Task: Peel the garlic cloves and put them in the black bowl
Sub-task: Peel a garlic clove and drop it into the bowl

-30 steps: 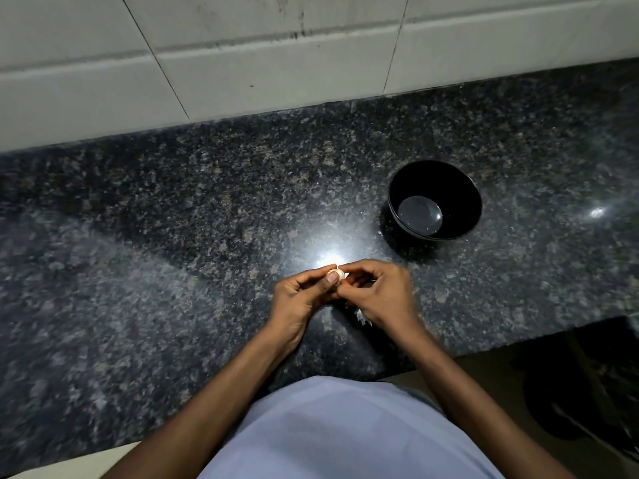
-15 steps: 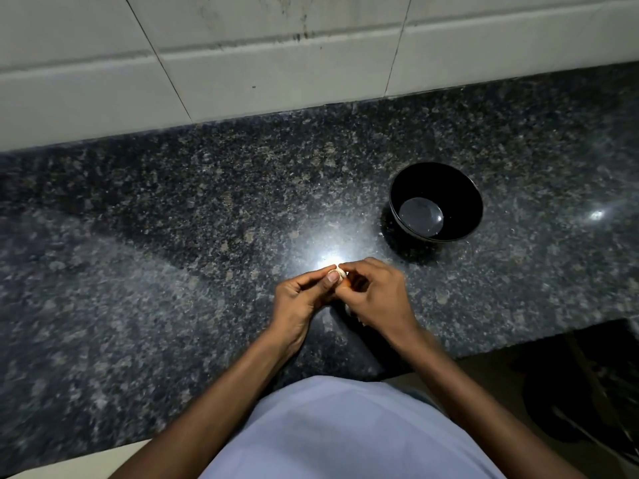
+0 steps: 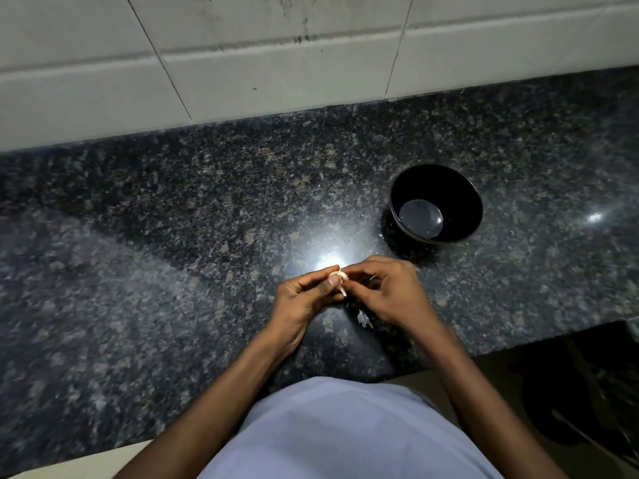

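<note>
Shirt: a pale blue shirt (image 3: pixel 345 433) filled the bottom of the view, nearest the camera.
Peel scraps: a few pale bits of garlic skin (image 3: pixel 363 319) lay on the counter just under the right hand.
Left hand: the left hand (image 3: pixel 304 299) pinched the garlic clove between thumb and curled fingers.
Right hand: the right hand (image 3: pixel 390 292) met it from the other side, fingers curled, fingertips pinching at the clove's skin.
Garlic clove: the garlic clove (image 3: pixel 340 276) was held between both hands above the counter, a strip of skin hanging from it.
Counter: the dark speckled stone counter (image 3: pixel 173 254) showed a bright glare just beyond the hands.
Bowl: the black bowl (image 3: pixel 436 203) stood beyond and to the right, apart from the hands, with no cloves in it.
Wall: white tiles (image 3: pixel 276 63) rose behind the counter.
</note>
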